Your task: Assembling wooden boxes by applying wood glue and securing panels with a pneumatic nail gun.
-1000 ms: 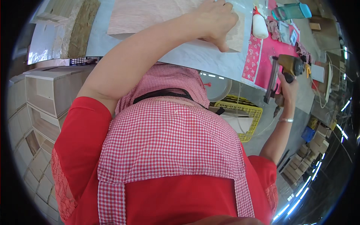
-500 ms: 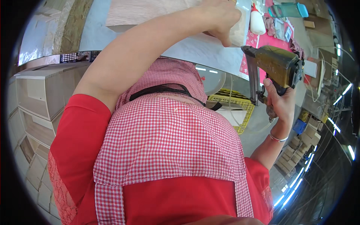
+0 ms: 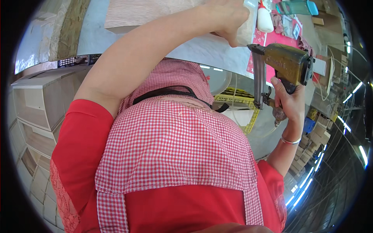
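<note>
My right hand (image 3: 290,99) grips the handle of a worn yellow-brown nail gun (image 3: 285,64), with its black nose close to the right end of a light wooden piece (image 3: 132,15). Whether the nose touches the wood I cannot tell. This wooden piece lies along the far side of the worktable, its front edge facing me. My left arm reaches across it, and my left hand (image 3: 229,21) is closed on its right end, thumb down over the front edge. The hand's other fingers are partly cut off by the top of the picture.
A white squeeze bottle (image 3: 265,19) with a red tip and a teal bottle (image 3: 297,7) are at the back right, by a pink sheet (image 3: 278,40). Below the marbled table (image 3: 202,52) is a yellow crate (image 3: 248,126). Wooden cabinets (image 3: 33,105) stand at left.
The view has shifted slightly, and the wooden piece appears a little further left. The nail gun has tilted a little in my right hand, its nose still by the wood's right end.
</note>
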`<action>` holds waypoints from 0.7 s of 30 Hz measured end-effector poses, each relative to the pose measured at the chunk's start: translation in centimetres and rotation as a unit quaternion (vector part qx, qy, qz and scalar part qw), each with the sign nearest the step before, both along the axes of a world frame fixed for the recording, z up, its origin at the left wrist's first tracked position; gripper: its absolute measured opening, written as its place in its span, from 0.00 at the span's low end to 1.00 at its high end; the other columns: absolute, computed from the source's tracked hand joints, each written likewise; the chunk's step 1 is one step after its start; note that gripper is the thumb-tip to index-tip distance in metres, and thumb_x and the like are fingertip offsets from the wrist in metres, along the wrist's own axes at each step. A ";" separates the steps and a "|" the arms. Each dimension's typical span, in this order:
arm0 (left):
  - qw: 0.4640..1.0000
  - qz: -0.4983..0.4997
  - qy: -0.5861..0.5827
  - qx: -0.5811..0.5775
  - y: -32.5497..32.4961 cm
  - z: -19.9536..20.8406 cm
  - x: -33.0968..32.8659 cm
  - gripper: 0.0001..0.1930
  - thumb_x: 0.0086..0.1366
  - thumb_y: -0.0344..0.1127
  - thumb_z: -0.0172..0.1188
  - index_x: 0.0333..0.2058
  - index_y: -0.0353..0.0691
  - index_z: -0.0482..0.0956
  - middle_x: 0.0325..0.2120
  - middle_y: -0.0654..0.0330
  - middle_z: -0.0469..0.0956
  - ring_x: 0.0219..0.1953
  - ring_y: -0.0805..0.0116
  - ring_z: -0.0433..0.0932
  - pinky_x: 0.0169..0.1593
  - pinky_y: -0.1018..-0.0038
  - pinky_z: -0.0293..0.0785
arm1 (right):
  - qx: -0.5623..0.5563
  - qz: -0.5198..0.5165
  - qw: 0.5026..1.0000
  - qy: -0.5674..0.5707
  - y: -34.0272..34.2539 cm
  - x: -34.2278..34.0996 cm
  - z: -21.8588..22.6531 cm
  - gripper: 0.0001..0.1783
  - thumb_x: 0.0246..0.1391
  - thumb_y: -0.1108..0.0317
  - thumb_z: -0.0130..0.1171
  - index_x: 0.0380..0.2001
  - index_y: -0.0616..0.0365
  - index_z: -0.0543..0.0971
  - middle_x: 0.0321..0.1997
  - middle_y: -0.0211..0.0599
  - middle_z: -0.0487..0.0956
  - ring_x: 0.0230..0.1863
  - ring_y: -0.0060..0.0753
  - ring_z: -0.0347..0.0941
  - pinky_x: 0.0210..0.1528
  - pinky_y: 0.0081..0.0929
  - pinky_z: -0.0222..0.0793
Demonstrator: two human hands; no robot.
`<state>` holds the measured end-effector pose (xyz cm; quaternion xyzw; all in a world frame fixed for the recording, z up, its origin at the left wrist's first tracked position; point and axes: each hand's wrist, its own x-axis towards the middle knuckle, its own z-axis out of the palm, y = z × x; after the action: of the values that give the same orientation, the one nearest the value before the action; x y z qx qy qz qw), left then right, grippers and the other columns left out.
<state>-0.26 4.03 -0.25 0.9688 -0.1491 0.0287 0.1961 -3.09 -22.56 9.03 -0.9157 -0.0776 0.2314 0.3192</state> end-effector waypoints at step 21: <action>0.960 -0.013 -0.271 -0.076 13.1 -1.2 -10.9 0.35 0.37 0.53 0.73 0.40 0.31 0.75 0.44 0.41 0.72 0.51 0.44 0.70 0.55 0.54 0.66 | 0.024 0.041 0.998 -0.032 3.4 -2.1 0.7 0.15 0.55 0.62 0.69 0.38 0.62 0.80 0.18 0.23 0.73 0.13 0.13 0.62 0.15 0.16 0.55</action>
<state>-11.20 17.12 -1.47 0.9051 -0.2064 0.2988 0.2213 -5.15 -19.20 9.72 -0.9107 -0.1310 0.2131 0.3288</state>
